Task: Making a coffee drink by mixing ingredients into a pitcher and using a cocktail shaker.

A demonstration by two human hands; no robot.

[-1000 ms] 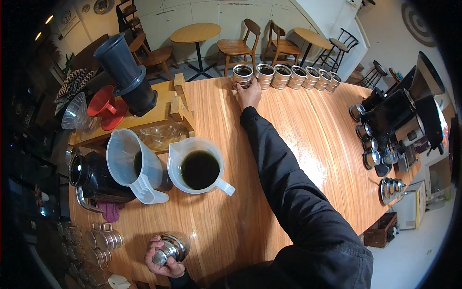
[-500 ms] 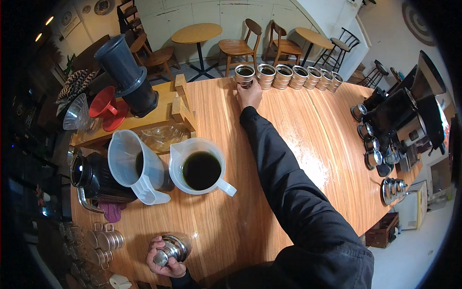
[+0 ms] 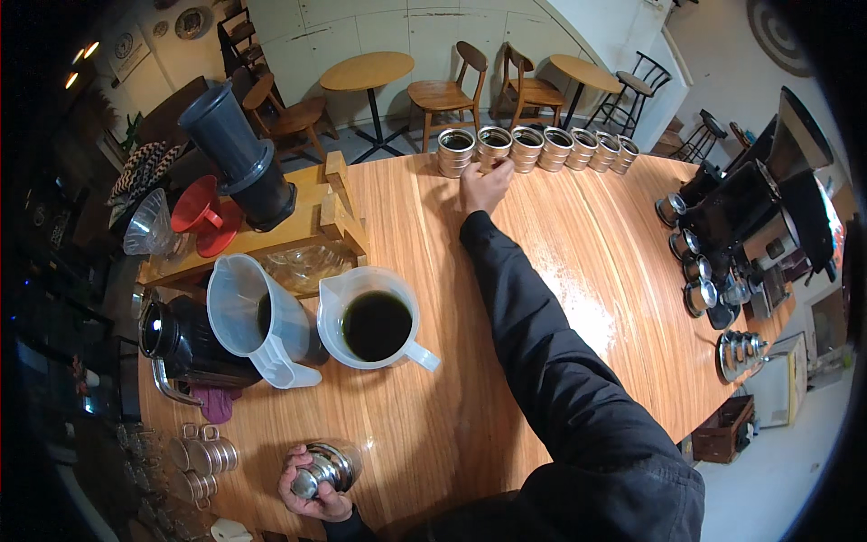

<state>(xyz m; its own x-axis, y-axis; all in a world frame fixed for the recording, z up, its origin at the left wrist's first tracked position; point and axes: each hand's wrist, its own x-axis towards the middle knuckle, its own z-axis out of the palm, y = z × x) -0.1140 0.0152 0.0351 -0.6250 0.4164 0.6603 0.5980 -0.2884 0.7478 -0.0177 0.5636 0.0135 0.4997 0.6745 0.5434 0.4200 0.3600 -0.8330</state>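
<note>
A row of ribbed cups (image 3: 526, 150) with dark liquid in them lines the table's far edge. My right hand (image 3: 488, 185) is just in front of the second cup (image 3: 493, 150) from the left, fingers loosely bent and apart, gripping no cup. The leftmost cup (image 3: 455, 153) stands upright, a little left of that hand. At the near left, my left hand (image 3: 312, 488) is closed round the top of a shiny metal cocktail shaker (image 3: 336, 467) on the table. Between my hands stands a translucent measuring jug (image 3: 411, 303) of dark liquid.
A second translucent jug (image 3: 237, 312) and a dark glass pitcher (image 3: 203, 348) are on the left. Behind them, a wooden stand (image 3: 275, 237) carries a red dripper (image 3: 196, 210) and a dark cylindrical device (image 3: 244, 163). Glass mugs (image 3: 209, 454) sit near left; coffee equipment (image 3: 736, 217) lines the right edge.
My right hand has let go of the leftmost cup and moved slightly right and nearer, in front of the second cup. My left hand stays on the cocktail shaker.
</note>
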